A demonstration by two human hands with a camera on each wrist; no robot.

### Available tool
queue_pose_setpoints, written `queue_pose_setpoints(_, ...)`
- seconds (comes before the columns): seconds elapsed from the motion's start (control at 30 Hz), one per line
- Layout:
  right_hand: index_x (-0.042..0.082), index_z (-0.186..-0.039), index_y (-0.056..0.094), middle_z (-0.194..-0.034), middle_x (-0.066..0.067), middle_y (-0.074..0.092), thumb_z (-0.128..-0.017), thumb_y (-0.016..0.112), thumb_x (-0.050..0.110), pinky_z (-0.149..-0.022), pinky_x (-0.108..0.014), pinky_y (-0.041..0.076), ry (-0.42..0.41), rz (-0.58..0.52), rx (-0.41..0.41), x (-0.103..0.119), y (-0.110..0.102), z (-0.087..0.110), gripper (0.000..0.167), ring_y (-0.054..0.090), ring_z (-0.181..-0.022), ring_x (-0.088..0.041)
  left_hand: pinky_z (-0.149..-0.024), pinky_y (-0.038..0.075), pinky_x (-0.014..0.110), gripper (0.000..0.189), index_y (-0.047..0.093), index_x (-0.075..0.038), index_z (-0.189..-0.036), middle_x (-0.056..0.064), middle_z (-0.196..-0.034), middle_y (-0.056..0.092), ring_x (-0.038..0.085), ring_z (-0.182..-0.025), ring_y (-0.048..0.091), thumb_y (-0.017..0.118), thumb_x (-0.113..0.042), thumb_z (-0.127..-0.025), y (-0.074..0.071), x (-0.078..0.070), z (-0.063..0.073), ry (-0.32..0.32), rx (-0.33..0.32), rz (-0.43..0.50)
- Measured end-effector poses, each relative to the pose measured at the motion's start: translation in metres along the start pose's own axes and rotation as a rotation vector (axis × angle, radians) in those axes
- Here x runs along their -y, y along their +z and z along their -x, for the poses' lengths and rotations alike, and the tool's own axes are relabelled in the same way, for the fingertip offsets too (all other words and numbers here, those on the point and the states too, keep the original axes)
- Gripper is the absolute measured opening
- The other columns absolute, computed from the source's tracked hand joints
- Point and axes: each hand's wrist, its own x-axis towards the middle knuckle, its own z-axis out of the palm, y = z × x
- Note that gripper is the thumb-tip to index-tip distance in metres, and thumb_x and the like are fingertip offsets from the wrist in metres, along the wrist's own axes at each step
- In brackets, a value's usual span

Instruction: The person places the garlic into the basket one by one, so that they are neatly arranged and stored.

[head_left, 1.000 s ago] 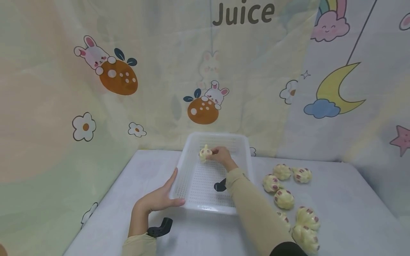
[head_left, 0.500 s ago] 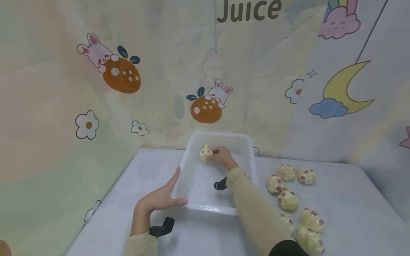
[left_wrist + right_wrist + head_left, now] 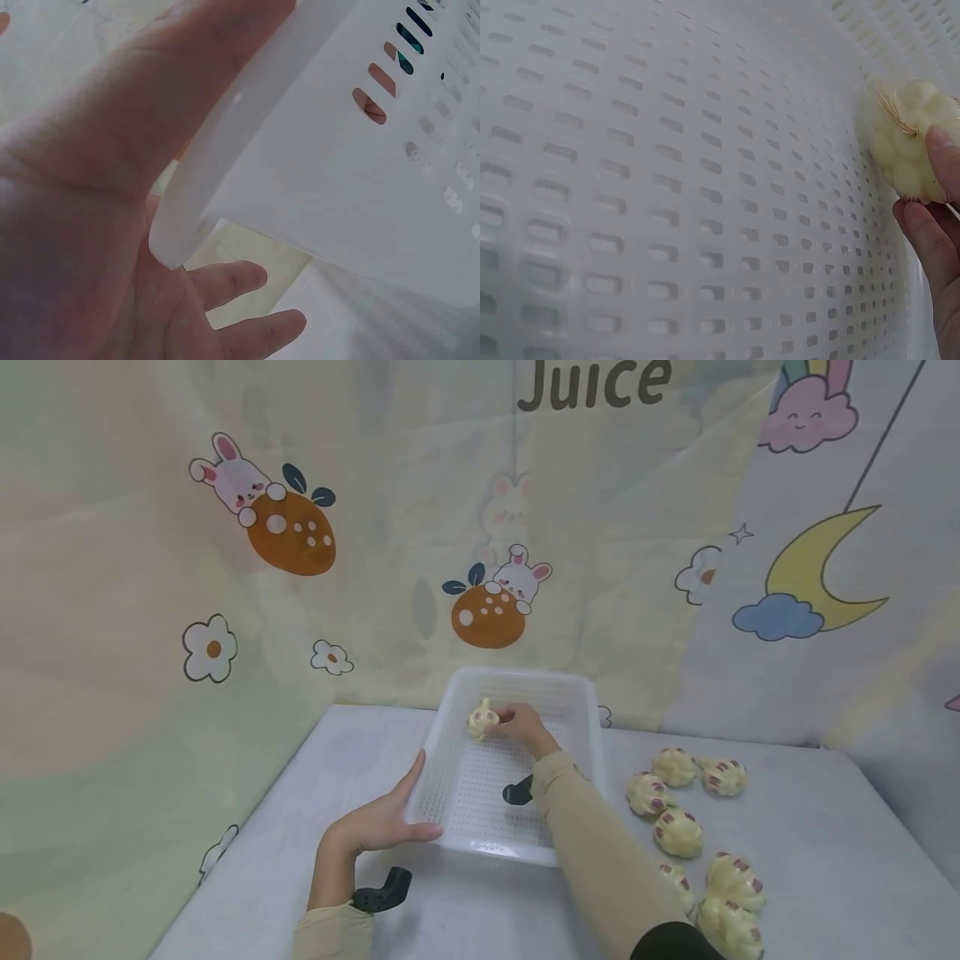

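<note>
In the head view a white perforated plastic basket (image 3: 480,793) stands against the table's far side. My left hand (image 3: 382,818) holds its near left corner; the left wrist view shows the basket rim (image 3: 202,180) lodged between thumb and fingers, with some fingertips beneath. Inside the basket, toward its far left, my right hand (image 3: 522,727) pinches a garlic bulb (image 3: 482,720). The right wrist view shows this pale bulb's root tuft (image 3: 900,112) and the thumb and fingertips at its side, close to the basket's wall. Contact between bulb and basket floor cannot be told.
Several garlic bulbs with purple patches (image 3: 678,833) lie on the white table (image 3: 817,860) right of the basket, some partly behind the right sleeve (image 3: 600,852). A printed cloth backdrop (image 3: 390,527) rises behind the table.
The head view has shifted slightly, so the scene sits a little further right. Both hands, the basket and the held garlic bulb keep nearly the same places relative to each other.
</note>
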Motion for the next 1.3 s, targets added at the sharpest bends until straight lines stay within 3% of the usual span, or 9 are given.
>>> queue_pose_setpoints(0.63, 0.007, -0.112, 0.069, -0.108, -0.01, 0.069, -0.079, 0.078, 0.025, -0.091, -0.04, 0.047, -0.044, 0.002, 0.0, 0.007, -0.001, 0.006, 0.039, 0.061, -0.099, -0.024, -0.11, 0.028, 0.052, 0.115, -0.013, -0.032, -0.151, 0.006, -0.161, 0.004, 0.027, -0.143, 0.023, 0.075, -0.043, -0.077, 0.0, 0.004, -0.004, -0.006, -0.008, 0.0)
queue_pose_setpoints(0.97, 0.008, -0.115, 0.069, -0.111, -0.009, 0.069, -0.08, 0.077, 0.025, -0.092, -0.039, 0.047, -0.058, 0.026, 0.011, 0.01, 0.003, 0.006, 0.04, 0.061, -0.103, -0.025, -0.108, 0.03, 0.054, 0.118, -0.012, -0.027, -0.152, 0.009, -0.161, 0.005, 0.03, -0.142, 0.026, 0.076, -0.048, -0.075, -0.002, 0.004, 0.0, 0.008, -0.018, -0.013)
queue_pose_setpoints(1.3, 0.005, -0.118, 0.067, -0.113, -0.012, 0.067, -0.083, 0.074, 0.023, -0.094, -0.041, 0.046, -0.092, 0.066, 0.009, 0.024, -0.002, 0.029, 0.04, 0.059, -0.103, -0.026, -0.109, 0.028, 0.054, 0.117, -0.012, -0.023, -0.152, 0.012, -0.161, 0.001, 0.032, -0.143, 0.023, 0.074, -0.047, -0.077, -0.001, 0.001, 0.002, 0.034, 0.007, -0.013)
